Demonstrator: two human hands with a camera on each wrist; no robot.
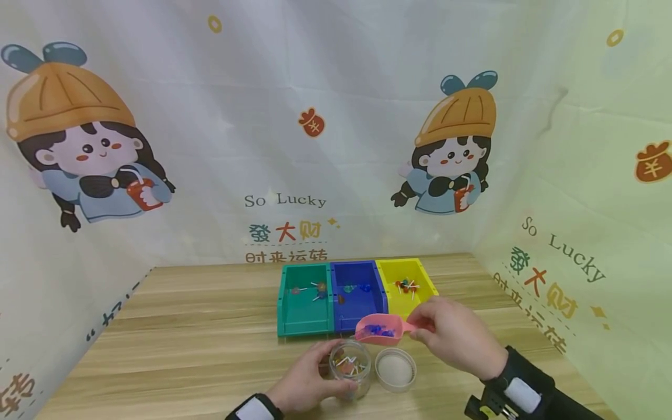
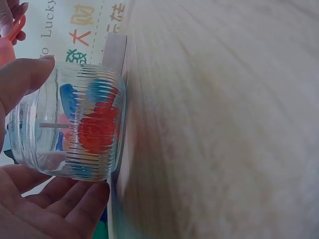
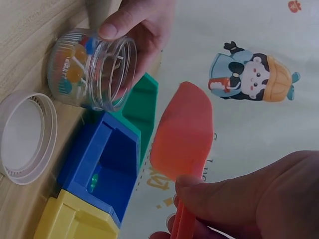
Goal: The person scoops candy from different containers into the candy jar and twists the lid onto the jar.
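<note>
My left hand (image 1: 310,376) grips a clear ridged jar (image 3: 97,94) at the table's front, thumb on one side and fingers on the other. Through its wall, small lollipop-shaped pieces (image 2: 98,130) with coloured heads and white sticks show inside. The jar's mouth is uncovered. My right hand (image 1: 457,335) pinches the handle of a pink scoop (image 1: 387,318) between thumb and fingers. In the head view, small blue pieces (image 1: 379,331) lie in the scoop, held up just right of the jar's mouth. A white round lid (image 1: 395,370) lies on the table beside the jar.
Behind the jar stand three joined bins: green (image 1: 301,319), blue (image 1: 353,321) and yellow (image 1: 391,268). Each has a few small coloured pieces in it. A printed cloth (image 1: 362,175) surrounds the wooden table (image 1: 184,338) at the back and sides.
</note>
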